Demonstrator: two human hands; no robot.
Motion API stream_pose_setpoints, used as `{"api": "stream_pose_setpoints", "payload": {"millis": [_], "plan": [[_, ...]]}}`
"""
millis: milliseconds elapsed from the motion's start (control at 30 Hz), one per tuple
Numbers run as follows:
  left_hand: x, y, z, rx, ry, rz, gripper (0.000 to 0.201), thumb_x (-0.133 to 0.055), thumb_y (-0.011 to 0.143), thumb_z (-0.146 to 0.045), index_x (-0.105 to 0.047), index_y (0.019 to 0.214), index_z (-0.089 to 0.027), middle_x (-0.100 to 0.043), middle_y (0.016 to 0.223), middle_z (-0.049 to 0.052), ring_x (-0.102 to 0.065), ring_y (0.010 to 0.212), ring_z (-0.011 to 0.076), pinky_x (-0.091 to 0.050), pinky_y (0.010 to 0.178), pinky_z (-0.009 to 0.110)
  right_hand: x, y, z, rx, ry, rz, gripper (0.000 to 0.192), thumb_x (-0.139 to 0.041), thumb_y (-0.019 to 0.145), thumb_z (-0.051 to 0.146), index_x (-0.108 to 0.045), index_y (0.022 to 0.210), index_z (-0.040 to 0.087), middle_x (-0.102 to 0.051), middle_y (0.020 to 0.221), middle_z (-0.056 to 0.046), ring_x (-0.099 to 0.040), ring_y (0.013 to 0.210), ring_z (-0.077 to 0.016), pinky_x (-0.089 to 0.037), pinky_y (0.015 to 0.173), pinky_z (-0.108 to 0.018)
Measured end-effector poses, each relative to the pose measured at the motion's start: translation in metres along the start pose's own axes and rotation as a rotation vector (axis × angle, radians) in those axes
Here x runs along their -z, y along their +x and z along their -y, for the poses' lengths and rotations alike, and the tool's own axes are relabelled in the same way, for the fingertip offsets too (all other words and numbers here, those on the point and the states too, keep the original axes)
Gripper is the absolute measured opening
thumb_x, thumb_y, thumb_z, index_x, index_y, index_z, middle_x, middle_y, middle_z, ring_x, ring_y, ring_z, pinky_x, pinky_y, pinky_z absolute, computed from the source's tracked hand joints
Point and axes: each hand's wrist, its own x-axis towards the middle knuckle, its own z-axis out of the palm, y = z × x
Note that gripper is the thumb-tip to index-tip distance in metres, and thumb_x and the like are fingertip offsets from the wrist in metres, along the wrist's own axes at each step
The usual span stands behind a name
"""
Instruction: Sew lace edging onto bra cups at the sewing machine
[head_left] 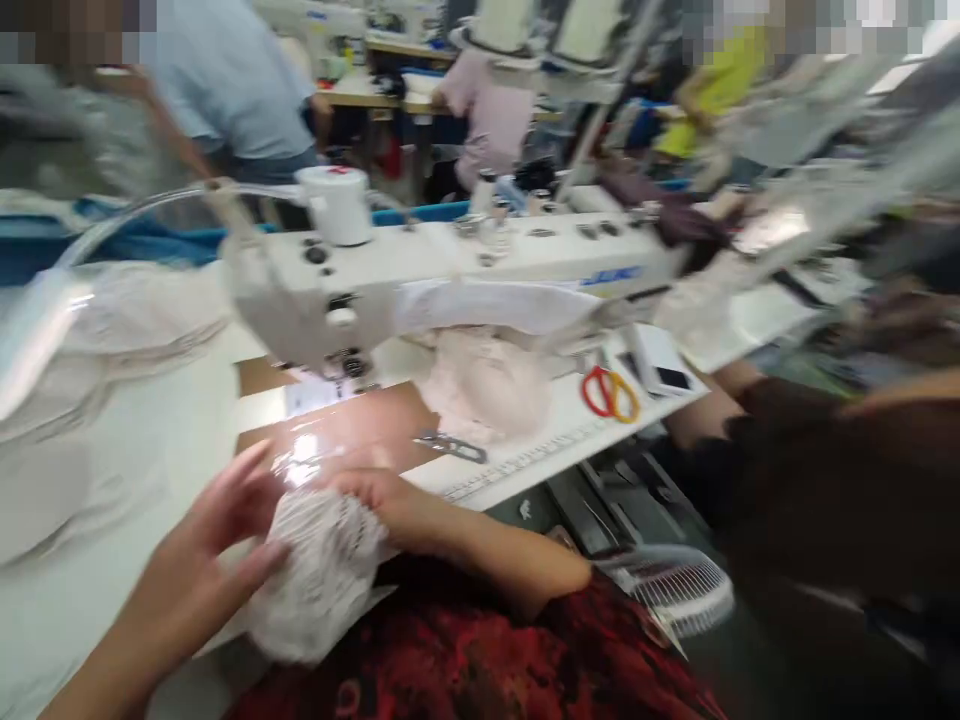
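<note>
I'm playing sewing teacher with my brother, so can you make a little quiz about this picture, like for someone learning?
1. True or false: both handles of the scissors are blue.
2. Which is between the left hand and the right hand? a) fan b) white cloth c) scissors
3. Fill in the blank: the scissors lie on the same white ____ that the machine stands on.

Key:
1. False; one is red.
2. b
3. table
</note>
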Motion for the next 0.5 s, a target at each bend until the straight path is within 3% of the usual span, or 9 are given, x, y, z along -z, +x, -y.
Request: {"api": "stream_pose_setpoints", "payload": {"millis": [67,167,267,400,500], "plan": [[0.009,0.016,-0.027,0.003,-0.255,0.175,0.068,-0.065,0.076,-0.052,-0.045,0.135,-0.023,-0.062,0.113,0.009,-0.061,0.100,0.0262,-0.051,0.089,0.037,0.002,-0.004,0.007,0.070,-0.034,-0.082,0.031,-0.083,0.057,0.033,-0.059,0.071,0.018,-0.060,0.071,0.004,-0.053,0.064,-0.0097,-0.045,0.063,-0.022],[0.010,0.029,-0.037,0.154,-0.662,0.394,0.042,-0.068,0.073,-0.043,-0.060,0.104,-0.016,-0.063,0.086,0.005,-0.059,0.074,0.0176,-0.049,0.064,0.026,0.009,-0.007,0.017,0.065,-0.056,-0.125,0.033,-0.081,0.062,0.035,-0.060,0.082,0.019,-0.066,0.077,0.002,-0.057,0.064,-0.0111,-0.048,0.060,-0.023],[0.005,0.027,-0.034,0.238,-0.874,0.371,0.020,-0.069,0.070,-0.029,-0.057,0.077,-0.015,-0.055,0.068,-0.002,-0.051,0.061,0.0099,-0.042,0.058,0.019,0.011,-0.009,0.023,0.068,-0.099,-0.222,0.038,-0.079,0.067,0.035,-0.057,0.095,0.021,-0.065,0.075,0.002,-0.058,0.060,-0.0115,-0.047,0.055,-0.022],[0.003,0.022,-0.030,0.280,-0.992,0.281,0.018,-0.071,0.067,-0.021,-0.057,0.076,-0.014,-0.056,0.069,-0.002,-0.053,0.065,0.0103,-0.043,0.062,0.020,0.008,-0.009,0.023,0.194,-0.231,-0.342,0.059,-0.077,0.070,0.030,-0.048,0.122,0.026,-0.064,0.076,0.003,-0.060,0.064,-0.0133,-0.050,0.063,-0.026],[0.001,0.022,-0.027,0.273,-1.085,0.207,0.023,-0.073,0.072,-0.025,-0.060,0.087,-0.013,-0.061,0.075,0.000,-0.058,0.070,0.0114,-0.046,0.066,0.021,0.012,-0.006,0.024,0.308,-0.424,-0.430,0.025,-0.067,0.081,0.038,-0.062,0.101,0.023,-0.064,0.080,-0.001,-0.060,0.072,-0.0156,-0.048,0.068,-0.027]]}}
